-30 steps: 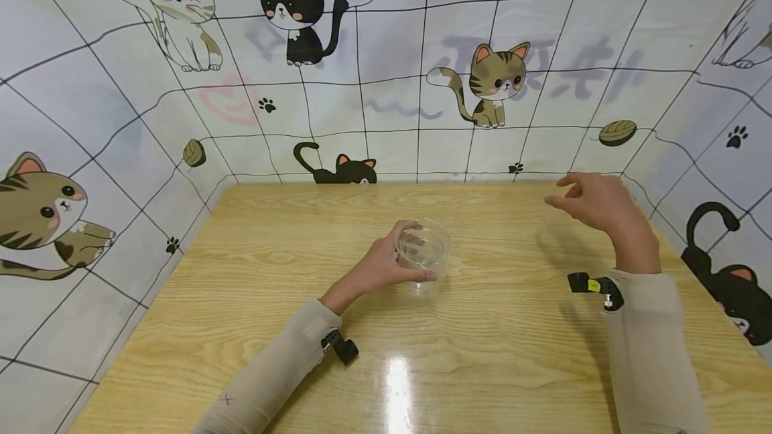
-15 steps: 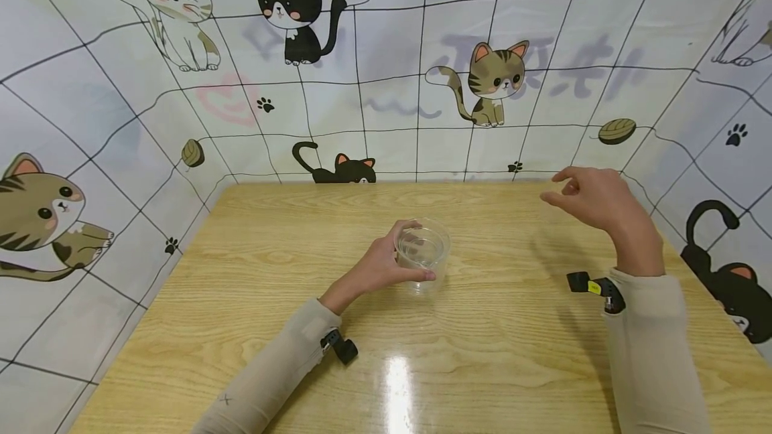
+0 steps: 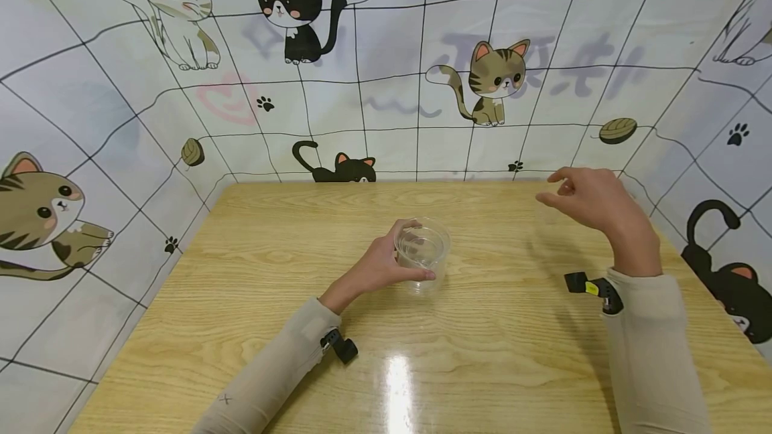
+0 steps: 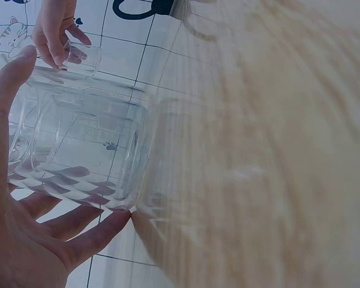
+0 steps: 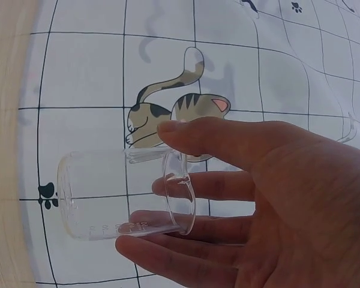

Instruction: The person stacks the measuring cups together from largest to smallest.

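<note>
My left hand [image 3: 375, 264] grips a wide clear container [image 3: 431, 246] from its left side, thumb toward me and fingers around the far side. It stands upright on the wooden table [image 3: 289, 353]; I cannot tell whether it holds liquid. In the left wrist view its see-through wall [image 4: 84, 141] lies between thumb and fingers. Raised above the table's far right, my right hand [image 3: 594, 199] holds a small clear beaker [image 5: 102, 192] near its rim, with faint graduation marks on the side. From the head, that beaker is hardly visible.
A pale wall cloth [image 3: 392, 99] with cat drawings and black grid lines surrounds the table at the back and sides. Black wrist cameras sit on both sleeves. A bright light reflection [image 3: 398, 387] lies on the table near me.
My right hand has shifted slightly left and a little higher with the beaker. The left hand and the wide container have stayed in place.
</note>
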A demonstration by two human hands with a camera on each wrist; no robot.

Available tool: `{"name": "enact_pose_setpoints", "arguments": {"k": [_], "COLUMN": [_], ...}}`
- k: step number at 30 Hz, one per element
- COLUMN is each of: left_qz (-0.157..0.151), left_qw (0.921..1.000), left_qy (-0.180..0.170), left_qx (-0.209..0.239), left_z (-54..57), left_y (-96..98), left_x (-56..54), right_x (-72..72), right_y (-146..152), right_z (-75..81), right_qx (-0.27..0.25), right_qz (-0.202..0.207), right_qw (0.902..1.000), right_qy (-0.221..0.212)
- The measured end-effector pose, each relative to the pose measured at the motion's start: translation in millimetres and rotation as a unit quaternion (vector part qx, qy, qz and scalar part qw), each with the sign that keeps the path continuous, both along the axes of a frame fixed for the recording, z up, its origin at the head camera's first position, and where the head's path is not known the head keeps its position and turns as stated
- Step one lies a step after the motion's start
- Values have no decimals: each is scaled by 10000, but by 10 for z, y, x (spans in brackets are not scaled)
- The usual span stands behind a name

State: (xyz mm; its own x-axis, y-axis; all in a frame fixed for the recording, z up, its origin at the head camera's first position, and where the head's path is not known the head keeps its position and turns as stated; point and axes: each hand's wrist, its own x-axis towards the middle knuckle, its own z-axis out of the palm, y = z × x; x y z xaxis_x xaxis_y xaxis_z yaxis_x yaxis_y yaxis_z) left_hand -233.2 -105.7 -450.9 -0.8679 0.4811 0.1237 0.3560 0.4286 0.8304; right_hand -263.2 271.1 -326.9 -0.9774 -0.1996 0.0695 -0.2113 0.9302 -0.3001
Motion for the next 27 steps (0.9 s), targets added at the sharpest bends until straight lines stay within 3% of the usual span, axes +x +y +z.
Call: {"name": "enact_pose_setpoints", "arguments": {"k": [27], "left_qz": [13], "left_qw": [10000], "left_qy": [-21], "left_qx": [-40], "left_z": [4], "left_y": [3], "left_x": [-2], "right_x": [15], "right_y": [-52], "right_z": [8], "right_qx": [12], "right_qz": [136], "right_qw": [9999], "right_qy": [10]}}
